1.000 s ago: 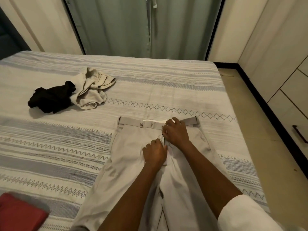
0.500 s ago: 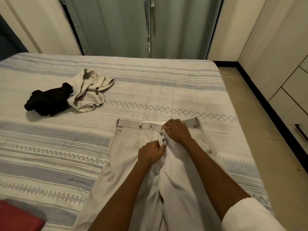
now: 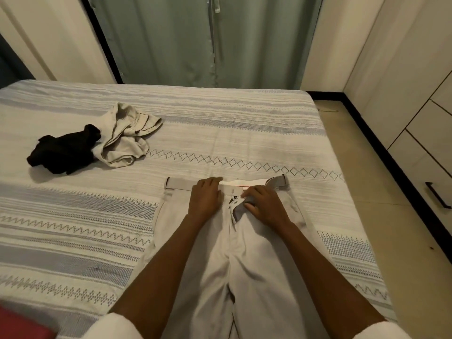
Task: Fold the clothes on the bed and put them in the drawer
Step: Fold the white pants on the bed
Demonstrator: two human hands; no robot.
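On the striped grey-white bedspread (image 3: pixel 220 133), pale beige trousers (image 3: pixel 244 260) lie flat at lower centre. The left hand (image 3: pixel 205 199) presses the waistband down with straight fingers, probably to steady it, while the right hand (image 3: pixel 263 206) pinches the open fly flap.

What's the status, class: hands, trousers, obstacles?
Left hand flat on trousers waistband. Right hand pinching the fly flap. Trousers unfolded. Nothing in the way.
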